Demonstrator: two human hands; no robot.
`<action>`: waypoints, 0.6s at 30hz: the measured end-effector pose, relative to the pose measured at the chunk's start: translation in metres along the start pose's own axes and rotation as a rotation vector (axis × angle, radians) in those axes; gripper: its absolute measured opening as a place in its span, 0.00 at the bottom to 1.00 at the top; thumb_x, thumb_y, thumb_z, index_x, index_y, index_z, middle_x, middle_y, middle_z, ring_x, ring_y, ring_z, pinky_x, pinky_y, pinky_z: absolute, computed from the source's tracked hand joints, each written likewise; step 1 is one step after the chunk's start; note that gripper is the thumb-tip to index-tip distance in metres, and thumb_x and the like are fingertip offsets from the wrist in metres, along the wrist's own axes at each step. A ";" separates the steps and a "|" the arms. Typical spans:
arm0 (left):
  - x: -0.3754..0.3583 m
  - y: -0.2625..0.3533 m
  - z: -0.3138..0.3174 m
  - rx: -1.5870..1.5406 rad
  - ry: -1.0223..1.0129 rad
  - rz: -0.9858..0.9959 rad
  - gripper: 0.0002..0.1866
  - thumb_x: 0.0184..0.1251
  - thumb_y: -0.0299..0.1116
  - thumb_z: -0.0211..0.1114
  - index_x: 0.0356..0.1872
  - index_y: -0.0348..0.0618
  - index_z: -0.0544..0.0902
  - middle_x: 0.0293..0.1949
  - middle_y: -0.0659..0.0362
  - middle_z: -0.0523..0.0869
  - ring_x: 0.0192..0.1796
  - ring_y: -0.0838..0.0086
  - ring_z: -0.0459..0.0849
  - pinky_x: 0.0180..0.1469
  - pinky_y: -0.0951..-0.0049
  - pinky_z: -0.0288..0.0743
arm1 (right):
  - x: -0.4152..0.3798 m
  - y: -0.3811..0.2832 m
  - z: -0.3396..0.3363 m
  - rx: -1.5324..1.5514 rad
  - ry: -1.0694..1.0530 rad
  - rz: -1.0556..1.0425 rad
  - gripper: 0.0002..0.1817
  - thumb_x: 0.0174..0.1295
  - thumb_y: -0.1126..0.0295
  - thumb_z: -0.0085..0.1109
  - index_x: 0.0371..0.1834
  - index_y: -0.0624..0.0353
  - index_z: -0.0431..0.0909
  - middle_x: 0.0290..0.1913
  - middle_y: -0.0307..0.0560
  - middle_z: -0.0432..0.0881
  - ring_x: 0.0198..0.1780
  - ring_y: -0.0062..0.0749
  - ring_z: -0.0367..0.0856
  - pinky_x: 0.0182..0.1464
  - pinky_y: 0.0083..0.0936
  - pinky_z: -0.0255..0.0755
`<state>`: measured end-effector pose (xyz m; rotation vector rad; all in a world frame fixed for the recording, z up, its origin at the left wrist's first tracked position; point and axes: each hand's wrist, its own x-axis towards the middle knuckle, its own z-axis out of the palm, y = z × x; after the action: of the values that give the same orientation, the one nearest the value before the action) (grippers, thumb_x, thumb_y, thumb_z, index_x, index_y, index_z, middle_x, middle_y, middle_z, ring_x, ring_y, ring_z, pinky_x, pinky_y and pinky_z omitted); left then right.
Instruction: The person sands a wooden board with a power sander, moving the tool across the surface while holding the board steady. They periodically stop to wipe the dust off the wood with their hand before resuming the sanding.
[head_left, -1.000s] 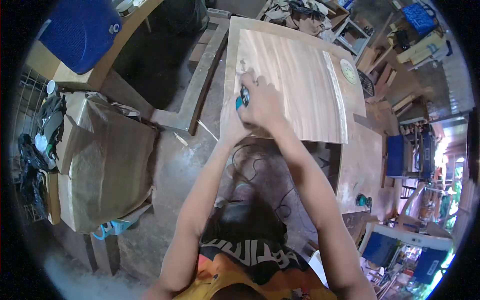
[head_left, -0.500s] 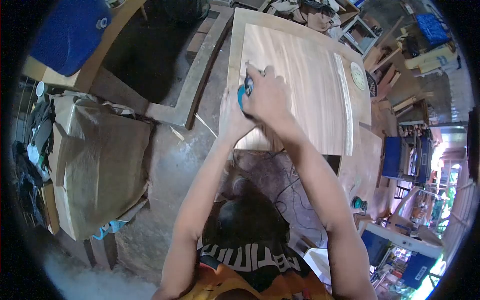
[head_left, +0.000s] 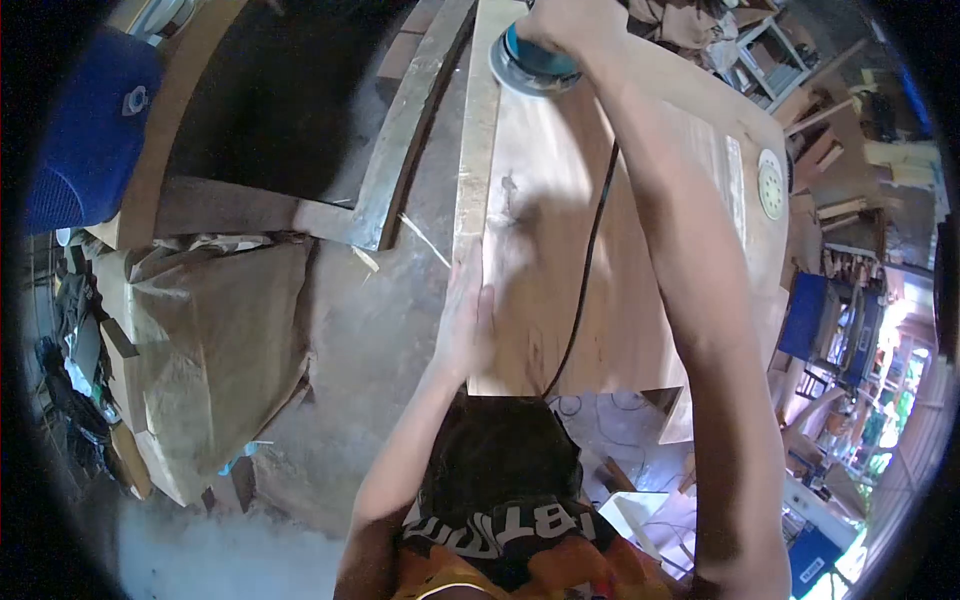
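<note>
My right hand (head_left: 575,28) is wrapped around a teal orbital sander (head_left: 537,68) at the far left part of a pale wooden board (head_left: 640,310). The sander's round base rests near the board's far end, and part of its body is hidden by my hand. A black power cord (head_left: 590,260) runs from it back across the board and over the near edge. My left hand (head_left: 468,322) lies along the board's left edge, fingers stretched forward, holding nothing. Beneath the board is a larger pale panel (head_left: 473,190).
A perforated sanding disc (head_left: 769,185) lies on the right of the panel. To the left stand a wooden frame (head_left: 400,140) and a paper-covered block (head_left: 220,330). A blue object (head_left: 95,130) sits at far left. Blue bins (head_left: 803,315) and wood scraps line the right side.
My right hand has carried the sander away from me to the board's far end. My left hand has come off it and back to the left edge. The view has shifted.
</note>
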<state>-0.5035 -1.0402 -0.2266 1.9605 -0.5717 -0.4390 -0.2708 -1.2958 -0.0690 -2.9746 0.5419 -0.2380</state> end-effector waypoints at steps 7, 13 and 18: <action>-0.101 -0.001 0.005 -0.077 0.016 -0.081 0.33 0.78 0.21 0.51 0.82 0.33 0.55 0.79 0.36 0.64 0.80 0.40 0.63 0.82 0.48 0.54 | 0.007 -0.026 0.010 -0.011 0.020 -0.018 0.30 0.59 0.60 0.62 0.68 0.50 0.76 0.59 0.68 0.82 0.55 0.62 0.86 0.56 0.53 0.82; -0.141 -0.014 0.025 -0.107 0.316 -0.080 0.22 0.75 0.23 0.63 0.68 0.35 0.79 0.61 0.40 0.86 0.67 0.46 0.83 0.69 0.58 0.76 | -0.067 -0.036 0.022 0.186 0.083 -0.192 0.27 0.50 0.68 0.65 0.57 0.57 0.78 0.46 0.69 0.86 0.55 0.67 0.84 0.57 0.55 0.78; -0.142 -0.016 0.021 -0.146 0.432 -0.067 0.12 0.71 0.30 0.71 0.53 0.41 0.91 0.52 0.45 0.91 0.61 0.50 0.87 0.66 0.60 0.79 | -0.195 -0.054 -0.007 -0.033 0.038 -0.038 0.37 0.49 0.60 0.69 0.69 0.47 0.76 0.57 0.61 0.83 0.59 0.52 0.84 0.61 0.51 0.78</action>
<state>-0.6285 -0.9687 -0.2416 1.8617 -0.1918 -0.0860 -0.4339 -1.1759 -0.0812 -3.0200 0.4982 -0.2918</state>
